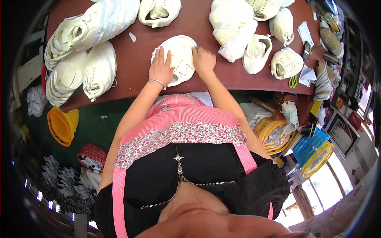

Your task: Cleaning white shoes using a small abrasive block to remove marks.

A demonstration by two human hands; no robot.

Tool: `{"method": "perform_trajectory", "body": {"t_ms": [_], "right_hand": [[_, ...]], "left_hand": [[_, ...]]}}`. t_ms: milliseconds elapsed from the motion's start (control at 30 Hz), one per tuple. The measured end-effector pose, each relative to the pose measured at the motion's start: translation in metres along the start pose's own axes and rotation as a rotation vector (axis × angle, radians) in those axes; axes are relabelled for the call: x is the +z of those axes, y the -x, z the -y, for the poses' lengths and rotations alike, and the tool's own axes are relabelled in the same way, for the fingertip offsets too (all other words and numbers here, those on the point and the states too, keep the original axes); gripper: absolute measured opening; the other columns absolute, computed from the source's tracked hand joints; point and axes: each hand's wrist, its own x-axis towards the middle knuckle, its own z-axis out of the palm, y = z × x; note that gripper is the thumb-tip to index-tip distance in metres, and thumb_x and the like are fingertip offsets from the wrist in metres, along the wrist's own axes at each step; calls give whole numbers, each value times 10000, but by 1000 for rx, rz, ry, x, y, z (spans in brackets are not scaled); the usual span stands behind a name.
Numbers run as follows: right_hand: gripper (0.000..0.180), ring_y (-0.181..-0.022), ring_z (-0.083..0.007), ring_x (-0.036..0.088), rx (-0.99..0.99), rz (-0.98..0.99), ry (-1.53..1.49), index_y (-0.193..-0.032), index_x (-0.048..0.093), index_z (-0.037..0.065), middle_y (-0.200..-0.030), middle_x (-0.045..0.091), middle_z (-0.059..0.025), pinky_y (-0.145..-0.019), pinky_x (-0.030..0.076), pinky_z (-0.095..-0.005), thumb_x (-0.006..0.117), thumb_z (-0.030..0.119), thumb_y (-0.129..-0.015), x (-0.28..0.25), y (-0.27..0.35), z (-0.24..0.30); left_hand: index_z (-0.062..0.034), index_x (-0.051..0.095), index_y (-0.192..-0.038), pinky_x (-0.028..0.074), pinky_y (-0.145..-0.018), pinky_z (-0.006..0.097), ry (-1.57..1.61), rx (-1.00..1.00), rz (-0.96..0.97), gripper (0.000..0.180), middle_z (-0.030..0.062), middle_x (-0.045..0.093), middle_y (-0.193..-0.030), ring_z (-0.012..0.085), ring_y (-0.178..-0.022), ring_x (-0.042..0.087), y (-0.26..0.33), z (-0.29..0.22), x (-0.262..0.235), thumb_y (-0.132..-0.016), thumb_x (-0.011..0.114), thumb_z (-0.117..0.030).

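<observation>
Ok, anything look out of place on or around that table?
Two things stand out: a small white scrap loose on the red tabletop beyond the left hand, and a pale scrap on the green floor. Both lie alone, perhaps dropped offcuts.

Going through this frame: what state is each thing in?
table: partly covered
upper: lying on the table, unlaced
left hand: fingers extended, resting on the upper
right hand: fingers curled at the upper's right edge
left stacks: nested
red basket: holding pale pieces
apron: worn
bracelet: on the left wrist
</observation>
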Motion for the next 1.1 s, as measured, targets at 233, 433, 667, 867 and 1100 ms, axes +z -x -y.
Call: {"method": "perform_trajectory", "body": {"t_ms": [233, 433, 667, 867, 1100], "right_hand": [[409, -761, -318, 707, 355, 320, -475, -870, 728, 37, -808, 692, -250, -696, 532, -437, 601, 414, -967, -38, 120, -42], [381, -1070, -115, 591, 651, 494, -1625, -1239, 642, 51, -1146, 657, -10, -963, 451, -304, 568, 367, -1038, -35, 84, -19], [410, -1207, -243, 594, 902, 455, -2267, -1284, 577, 51, -1290, 631, -108, -1050, 465, -442, 519, 383, -1050, -71, 66, 4], [291, -1194, -269, 610, 851, 453, -2624, -1148, 646, 103, -1221, 667, -113, -1071, 473, -484, 508, 343, -1058, -98, 56, 6], [270, -1132, -242, 648, 957, 283, -2506, -1135, 633, 66, -1167, 681, -92, -1019, 524, -432, 552, 306, -1042, -129, 36, 23]], "left_hand": [[-33, 485, -1450, 349, -1163, 399, 441, 7, -187, 512, 260, 406, -1514, 380, -1405, 415, -4, 48, 1, -995, 553, -257], [-14, 631, -1192, 538, -783, 282, 1114, -552, -173, 393, 84, 688, -1066, 137, -876, 676, 6, 60, -5, -1008, 597, -359], [38, 486, -1396, 553, -939, 378, 1988, -485, 232, 582, 151, 641, -1306, 222, -1191, 634, 28, 4, -84, -1039, 530, -420], [7, 481, -1395, 548, -1007, 403, 2509, -453, 294, 463, 155, 605, -1354, 264, -1213, 621, 28, 10, -68, -1075, 458, -328], [26, 472, -1373, 516, -1039, 429, 2640, -596, 263, 433, 164, 586, -1343, 292, -1223, 596, 16, 21, -57, -1083, 448, -295]]}}
